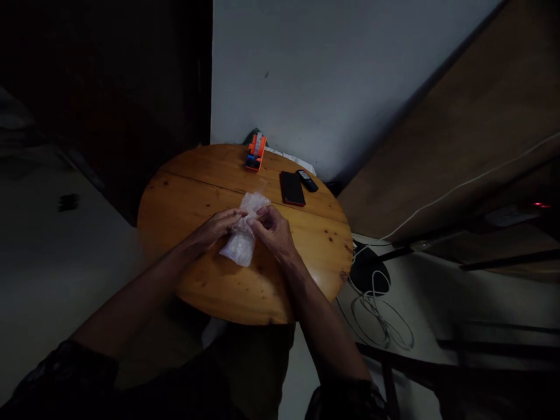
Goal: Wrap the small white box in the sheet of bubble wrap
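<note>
A crumpled piece of clear bubble wrap (241, 244) lies over the middle of the round wooden table, narrowed at its centre between my hands. My left hand (220, 225) holds its left side, fingers rather straight and the fingertips on the plastic. From the right, my right hand (274, 231) pinches the wrap between thumb and curled fingers. Whether anything is inside the wrap I cannot make out.
The round wooden table (192, 192) bears an orange tape dispenser (257, 151) at the back. Right of it lie a dark flat phone-like slab (292, 188) and a small black handset (307, 180). A wall stands behind; a coiled white cable (385, 321) lies at the right.
</note>
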The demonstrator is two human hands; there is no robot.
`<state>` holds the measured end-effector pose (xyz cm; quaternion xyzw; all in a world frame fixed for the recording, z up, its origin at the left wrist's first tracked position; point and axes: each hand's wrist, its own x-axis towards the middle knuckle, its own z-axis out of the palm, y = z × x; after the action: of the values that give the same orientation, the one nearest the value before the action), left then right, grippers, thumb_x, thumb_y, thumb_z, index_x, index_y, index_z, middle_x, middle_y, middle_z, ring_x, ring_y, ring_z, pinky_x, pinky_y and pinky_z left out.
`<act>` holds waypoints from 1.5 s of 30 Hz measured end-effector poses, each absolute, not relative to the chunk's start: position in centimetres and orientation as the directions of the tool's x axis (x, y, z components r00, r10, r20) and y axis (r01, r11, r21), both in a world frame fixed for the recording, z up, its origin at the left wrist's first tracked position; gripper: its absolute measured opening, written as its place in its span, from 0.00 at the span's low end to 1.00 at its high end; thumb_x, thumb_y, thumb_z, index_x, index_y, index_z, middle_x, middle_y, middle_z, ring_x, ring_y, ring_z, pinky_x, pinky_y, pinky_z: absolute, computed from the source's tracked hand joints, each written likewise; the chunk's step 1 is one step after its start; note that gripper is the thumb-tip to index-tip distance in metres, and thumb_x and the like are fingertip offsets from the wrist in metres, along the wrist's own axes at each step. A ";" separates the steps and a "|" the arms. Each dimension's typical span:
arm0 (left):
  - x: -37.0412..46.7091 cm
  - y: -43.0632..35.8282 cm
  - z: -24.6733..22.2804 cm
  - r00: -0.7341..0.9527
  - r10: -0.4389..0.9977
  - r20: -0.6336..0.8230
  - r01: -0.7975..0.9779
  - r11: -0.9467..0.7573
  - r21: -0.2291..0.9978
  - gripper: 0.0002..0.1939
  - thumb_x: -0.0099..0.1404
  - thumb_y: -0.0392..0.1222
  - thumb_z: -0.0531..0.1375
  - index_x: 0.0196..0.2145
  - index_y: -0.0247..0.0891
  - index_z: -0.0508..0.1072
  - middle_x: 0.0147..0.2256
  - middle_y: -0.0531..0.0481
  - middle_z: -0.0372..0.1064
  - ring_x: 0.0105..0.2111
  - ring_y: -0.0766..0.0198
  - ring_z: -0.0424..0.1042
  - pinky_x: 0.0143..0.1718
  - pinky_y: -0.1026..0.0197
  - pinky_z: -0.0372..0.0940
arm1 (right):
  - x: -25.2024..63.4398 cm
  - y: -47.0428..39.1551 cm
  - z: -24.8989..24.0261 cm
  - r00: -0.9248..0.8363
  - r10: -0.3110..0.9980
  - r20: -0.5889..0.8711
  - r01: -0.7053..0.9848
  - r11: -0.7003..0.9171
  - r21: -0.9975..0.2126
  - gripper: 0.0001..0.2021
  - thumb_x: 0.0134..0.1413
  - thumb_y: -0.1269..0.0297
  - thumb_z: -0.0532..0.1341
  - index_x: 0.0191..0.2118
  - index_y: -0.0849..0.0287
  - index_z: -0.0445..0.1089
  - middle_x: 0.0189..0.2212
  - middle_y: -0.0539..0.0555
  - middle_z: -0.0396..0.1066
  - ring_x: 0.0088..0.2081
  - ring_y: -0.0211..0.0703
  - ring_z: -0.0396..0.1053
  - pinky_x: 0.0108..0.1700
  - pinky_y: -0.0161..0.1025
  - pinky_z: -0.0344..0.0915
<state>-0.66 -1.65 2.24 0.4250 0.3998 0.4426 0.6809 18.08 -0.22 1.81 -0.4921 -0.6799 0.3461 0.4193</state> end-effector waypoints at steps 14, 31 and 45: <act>-1.0 -0.3 1.5 0.059 0.989 -0.137 -0.483 0.149 0.863 0.12 0.49 0.37 0.64 0.34 0.33 0.78 0.29 0.50 0.74 0.27 0.67 0.68 0.31 0.65 0.62 | 19.5 1.7 1.2 0.093 0.995 -0.044 -0.116 -0.033 -0.993 0.08 0.43 0.60 0.62 0.25 0.55 0.62 0.20 0.44 0.63 0.21 0.34 0.62 0.22 0.31 0.59; -0.7 -0.4 0.0 0.038 0.998 0.056 -0.012 -0.056 0.998 0.40 0.49 0.53 0.69 0.57 0.34 0.71 0.51 0.40 0.73 0.48 0.51 0.73 0.49 0.53 0.67 | 19.5 2.0 -0.4 0.096 0.994 0.048 0.149 0.034 -0.988 0.19 0.45 0.58 0.66 0.45 0.56 0.67 0.23 0.44 0.69 0.20 0.35 0.64 0.20 0.31 0.60; -0.9 -0.7 0.6 -0.087 0.989 0.116 0.512 -0.056 0.857 0.17 0.51 0.47 0.62 0.37 0.38 0.79 0.36 0.48 0.76 0.39 0.55 0.73 0.44 0.56 0.67 | 18.9 0.8 1.0 0.064 0.976 0.209 0.059 0.205 -0.977 0.11 0.54 0.53 0.61 0.34 0.56 0.68 0.23 0.45 0.64 0.24 0.36 0.61 0.28 0.34 0.60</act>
<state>-0.94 -0.68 0.60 0.6065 0.6190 0.4002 0.2981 18.88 0.83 1.02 -0.4751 -0.5446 0.4142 0.5533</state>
